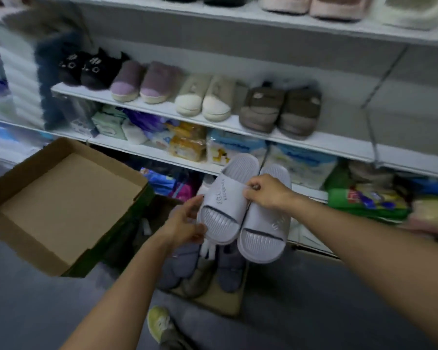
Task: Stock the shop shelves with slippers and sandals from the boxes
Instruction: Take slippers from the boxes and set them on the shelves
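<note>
Pair of pale lilac slides [240, 213] held up in front of the lower shelves.

I see my left hand [185, 223] gripping the left slide's edge with curled fingers, my right hand [266, 192] pinching the straps where the two slides meet. Below them, grey slippers [202, 269] lie in a box on the floor; an open cardboard box [61, 203] sits left, and plush slippers line the shelf [326, 145] above.

Packaged goods [187, 145] on lower shelf; green sneaker [159, 324] below.

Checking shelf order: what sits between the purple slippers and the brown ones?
In the head view, the cream slippers sit between the purple slippers and the brown slippers.
</note>
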The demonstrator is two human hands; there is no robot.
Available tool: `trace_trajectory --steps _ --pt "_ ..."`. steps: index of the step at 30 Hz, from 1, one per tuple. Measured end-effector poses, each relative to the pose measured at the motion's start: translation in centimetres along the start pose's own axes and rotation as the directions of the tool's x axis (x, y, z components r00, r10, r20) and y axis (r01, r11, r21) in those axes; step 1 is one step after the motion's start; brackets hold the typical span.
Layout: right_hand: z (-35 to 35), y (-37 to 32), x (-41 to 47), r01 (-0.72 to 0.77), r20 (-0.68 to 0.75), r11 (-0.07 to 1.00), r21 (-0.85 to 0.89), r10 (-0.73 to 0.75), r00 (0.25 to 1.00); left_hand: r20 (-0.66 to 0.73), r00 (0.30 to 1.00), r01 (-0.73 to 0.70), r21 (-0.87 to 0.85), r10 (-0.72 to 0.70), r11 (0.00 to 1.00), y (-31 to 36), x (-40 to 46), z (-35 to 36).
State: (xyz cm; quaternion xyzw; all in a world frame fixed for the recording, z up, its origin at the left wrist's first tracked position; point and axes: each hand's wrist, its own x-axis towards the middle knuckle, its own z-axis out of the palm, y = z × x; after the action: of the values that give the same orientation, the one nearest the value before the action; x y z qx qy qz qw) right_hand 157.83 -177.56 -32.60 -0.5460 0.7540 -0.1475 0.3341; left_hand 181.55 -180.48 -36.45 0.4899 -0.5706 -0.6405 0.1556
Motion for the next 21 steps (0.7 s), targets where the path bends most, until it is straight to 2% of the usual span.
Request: trace_trajectory --steps 10,14,21 --pt "-13.0 13.9 -14.2 -0.192 -0.245 0.981 0.017 0.190 0.951 0.239 0.968 -0.087 0.018 0.080 0.996 7.4 -3.0 20.0" --pt "-17.9 18.4 -18.7 -0.268 -0.301 0.960 0.085 0.281 0.911 0.323 0.937 -0.172 0.111 0.128 0.979 11.1 -2.8 26.5" --pt "-24.6 25.1 -21.3 -0.304 -0.347 0.924 0.232 0.370 0.862 0.469 0.862 -0.276 0.117 0.192 0.954 16.3 -0.3 34.9"
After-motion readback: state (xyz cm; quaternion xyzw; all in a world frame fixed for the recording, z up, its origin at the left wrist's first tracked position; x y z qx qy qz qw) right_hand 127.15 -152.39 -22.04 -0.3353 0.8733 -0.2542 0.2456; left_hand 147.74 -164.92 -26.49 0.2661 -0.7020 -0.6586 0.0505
